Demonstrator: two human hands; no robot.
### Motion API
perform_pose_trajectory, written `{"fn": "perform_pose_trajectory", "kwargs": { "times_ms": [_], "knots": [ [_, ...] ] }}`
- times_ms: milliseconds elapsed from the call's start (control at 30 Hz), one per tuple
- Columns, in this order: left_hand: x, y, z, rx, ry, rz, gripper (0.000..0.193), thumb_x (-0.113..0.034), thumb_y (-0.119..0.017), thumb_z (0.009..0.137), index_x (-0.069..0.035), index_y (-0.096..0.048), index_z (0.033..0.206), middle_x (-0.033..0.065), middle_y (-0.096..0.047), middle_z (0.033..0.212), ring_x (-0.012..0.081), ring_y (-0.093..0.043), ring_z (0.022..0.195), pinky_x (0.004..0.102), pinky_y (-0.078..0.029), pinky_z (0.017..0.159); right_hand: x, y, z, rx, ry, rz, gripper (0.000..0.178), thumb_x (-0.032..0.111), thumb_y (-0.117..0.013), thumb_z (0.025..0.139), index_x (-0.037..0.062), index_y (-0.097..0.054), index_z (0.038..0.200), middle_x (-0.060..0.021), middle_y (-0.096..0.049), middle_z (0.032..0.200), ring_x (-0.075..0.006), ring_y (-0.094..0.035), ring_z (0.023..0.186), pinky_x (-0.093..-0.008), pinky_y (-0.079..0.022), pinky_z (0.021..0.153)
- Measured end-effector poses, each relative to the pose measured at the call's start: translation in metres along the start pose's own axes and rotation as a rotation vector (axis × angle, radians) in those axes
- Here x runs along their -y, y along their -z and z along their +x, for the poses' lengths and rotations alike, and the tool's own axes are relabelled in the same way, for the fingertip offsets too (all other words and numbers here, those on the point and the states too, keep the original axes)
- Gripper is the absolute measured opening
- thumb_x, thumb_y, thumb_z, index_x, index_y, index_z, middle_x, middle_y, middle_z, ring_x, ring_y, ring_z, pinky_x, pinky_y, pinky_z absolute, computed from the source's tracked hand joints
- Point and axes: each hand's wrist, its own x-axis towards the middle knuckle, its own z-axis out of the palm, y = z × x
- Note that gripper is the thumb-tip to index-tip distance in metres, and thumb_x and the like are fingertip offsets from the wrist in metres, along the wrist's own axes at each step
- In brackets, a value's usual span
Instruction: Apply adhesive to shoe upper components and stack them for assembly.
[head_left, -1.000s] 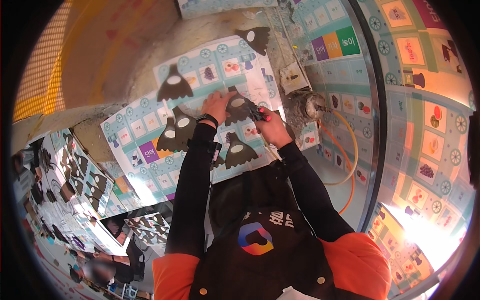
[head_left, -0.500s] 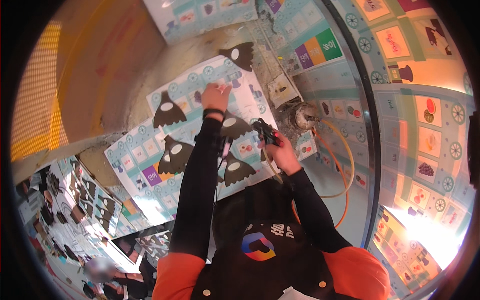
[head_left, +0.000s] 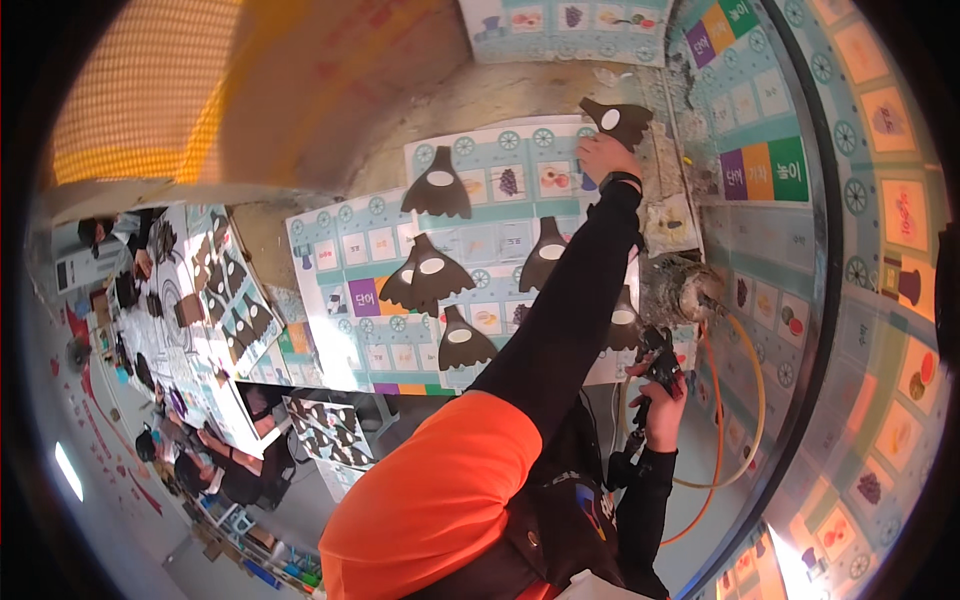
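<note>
Our left hand [head_left: 603, 157] pinches a dark fan-shaped cutout [head_left: 617, 119] at the printed sheet's [head_left: 500, 215] far corner; our right hand [head_left: 662, 400] grips a black tool [head_left: 660, 362], fingers wrapped tight.

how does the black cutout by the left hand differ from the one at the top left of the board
The cutout by the left hand lies tilted at the printed board's upper right corner, the left hand touching it. The top-left cutout stands upright, untouched. Both are black fan shapes with a white oval.
</note>
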Motion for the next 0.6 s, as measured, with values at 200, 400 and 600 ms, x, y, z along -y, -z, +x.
{"fn": "perform_pose_trajectory", "kwargs": {
  "times_ms": [200, 400, 600],
  "knots": [
    [0.011, -0.002, 0.013, 0.033, -0.087, 0.062, 0.025, -0.017, -0.062, 0.088, 0.002, -0.061, 0.104, 0.0145, -0.055, 0.109, 0.0288, -0.056, 0.101, 0.0372, -0.047, 0.088, 0.01, -0.004, 0.007, 0.041, -0.001, -0.045, 0.048, -0.001, -0.048, 0.072, -0.003, -0.059, 0.118, -0.0105, -0.071, 0.094, -0.0178, -0.064, 0.078, -0.028, -0.052, 0.049],
    [0.037, -0.015, 0.041, 0.097, -0.205, -0.016, 0.018, -0.02, -0.064, 0.087, -0.004, -0.063, 0.094, 0.0103, -0.065, 0.092, 0.0277, -0.066, 0.09, 0.0365, -0.053, 0.077, 0.005, 0.007, 0.016, 0.087, 0.052, -0.06, 0.045, 0.0, -0.049, 0.073, -0.0024, -0.06, 0.117, -0.0096, -0.072, 0.096, -0.0163, -0.063, 0.074, -0.027, -0.052, 0.051],
    [0.116, 0.037, 0.058, 0.327, -0.555, -0.278, 0.029, -0.033, -0.072, 0.082, -0.004, -0.072, 0.084, 0.0198, -0.07, 0.083, 0.0393, -0.068, 0.081, 0.0501, -0.053, 0.073, 0.016, 0.006, 0.03, 0.064, 0.012, -0.015, 0.046, -0.003, -0.049, 0.076, 0.0007, -0.059, 0.12, -0.0067, -0.072, 0.097, -0.0133, -0.062, 0.072, -0.0251, -0.049, 0.052]
  ]
}}
